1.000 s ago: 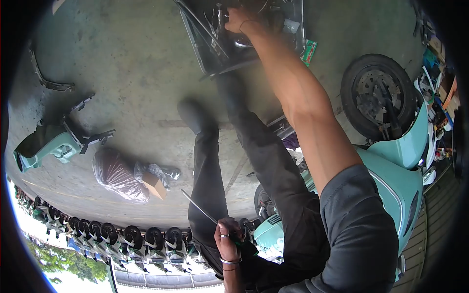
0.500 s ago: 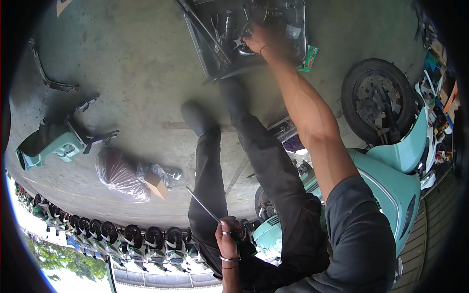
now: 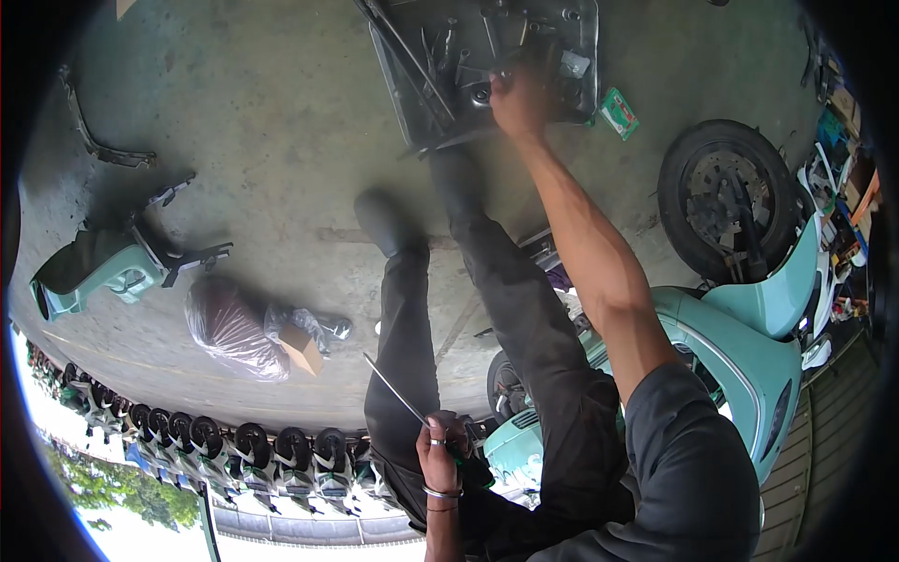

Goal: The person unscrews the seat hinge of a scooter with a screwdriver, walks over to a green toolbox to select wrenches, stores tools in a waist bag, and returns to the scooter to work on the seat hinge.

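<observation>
My left hand [image 3: 442, 442] is closed around the handle of a screwdriver [image 3: 398, 391], near my thigh. The long, thin metal shaft points up and to the left; most of the dark handle is hidden in my fist. My right arm reaches out to a dark tool tray [image 3: 401, 105] on the floor just past my feet. Over its near part is my right hand [image 3: 521, 105], smeared by motion, with fingers bent downward. Whether they hold anything cannot be made out. Wrenches [image 3: 448, 42] and other metal tools lie about it, with a small clear plastic packet [image 3: 574, 64].
A green and white packet [image 3: 619, 114] lies right of the tray. A mint-green scooter [image 3: 740, 356] with a black front wheel [image 3: 716, 197] stands at right. On the left floor are a mint-green body panel [image 3: 103, 276], a plastic bag [image 3: 229, 328] and a cardboard piece [image 3: 301, 349].
My right hand has shifted slightly right and toward me inside the tray. The green packet shows apart from the tray now. My left hand keeps its hold on the screwdriver.
</observation>
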{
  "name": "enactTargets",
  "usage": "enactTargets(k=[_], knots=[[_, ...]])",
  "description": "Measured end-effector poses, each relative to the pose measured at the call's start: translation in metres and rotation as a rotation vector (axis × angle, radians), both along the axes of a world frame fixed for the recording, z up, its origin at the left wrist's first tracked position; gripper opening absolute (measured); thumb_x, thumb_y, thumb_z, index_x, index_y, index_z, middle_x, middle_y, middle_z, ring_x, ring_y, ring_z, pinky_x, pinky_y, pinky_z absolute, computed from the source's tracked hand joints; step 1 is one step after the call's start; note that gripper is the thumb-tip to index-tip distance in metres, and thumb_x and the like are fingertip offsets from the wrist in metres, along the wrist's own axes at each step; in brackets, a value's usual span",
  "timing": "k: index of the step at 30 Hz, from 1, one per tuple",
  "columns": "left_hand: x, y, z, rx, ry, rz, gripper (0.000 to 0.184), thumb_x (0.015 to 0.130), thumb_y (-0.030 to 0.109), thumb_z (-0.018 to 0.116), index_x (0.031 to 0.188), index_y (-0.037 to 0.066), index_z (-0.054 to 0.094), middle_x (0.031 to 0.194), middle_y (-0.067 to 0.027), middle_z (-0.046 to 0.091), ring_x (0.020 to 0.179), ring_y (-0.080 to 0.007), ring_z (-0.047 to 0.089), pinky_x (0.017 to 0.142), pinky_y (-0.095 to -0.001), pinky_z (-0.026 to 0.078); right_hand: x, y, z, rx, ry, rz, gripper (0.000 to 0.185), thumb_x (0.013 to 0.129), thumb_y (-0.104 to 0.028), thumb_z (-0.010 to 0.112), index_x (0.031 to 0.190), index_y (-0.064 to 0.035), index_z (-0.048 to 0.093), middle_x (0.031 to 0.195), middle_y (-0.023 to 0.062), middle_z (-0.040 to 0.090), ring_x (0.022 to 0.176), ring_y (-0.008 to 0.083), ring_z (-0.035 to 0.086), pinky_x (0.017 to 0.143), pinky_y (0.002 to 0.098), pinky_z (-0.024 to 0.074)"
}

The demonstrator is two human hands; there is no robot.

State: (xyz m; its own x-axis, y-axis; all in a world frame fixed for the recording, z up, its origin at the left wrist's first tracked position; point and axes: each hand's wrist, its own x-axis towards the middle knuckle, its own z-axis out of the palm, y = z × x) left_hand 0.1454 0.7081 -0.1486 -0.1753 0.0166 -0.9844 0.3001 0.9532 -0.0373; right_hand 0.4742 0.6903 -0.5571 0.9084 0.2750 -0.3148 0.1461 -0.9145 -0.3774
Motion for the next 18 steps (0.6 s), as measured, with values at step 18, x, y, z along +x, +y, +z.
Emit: enactTargets(k=[18], knots=[[-0.001, 0.003, -0.011, -0.007, 0.059, -0.103, 0.047, 0.099, 0.047, 0.045, 0.092, 0.001, 0.058, 0.068, -0.0037, 0.055, 0.048, -0.01, 0.047, 0.041, -0.0233, 0.035, 0.031, 0.071, -0.049, -0.194, 0.341, 0.093, 0.039, 0.077, -0.028, 0.068, 0.111, -0.0103, 0.065, 0.103, 0.0176, 0.069, 0.102, 0.0356, 0.064, 0.088, 0.0432, 0.053]])
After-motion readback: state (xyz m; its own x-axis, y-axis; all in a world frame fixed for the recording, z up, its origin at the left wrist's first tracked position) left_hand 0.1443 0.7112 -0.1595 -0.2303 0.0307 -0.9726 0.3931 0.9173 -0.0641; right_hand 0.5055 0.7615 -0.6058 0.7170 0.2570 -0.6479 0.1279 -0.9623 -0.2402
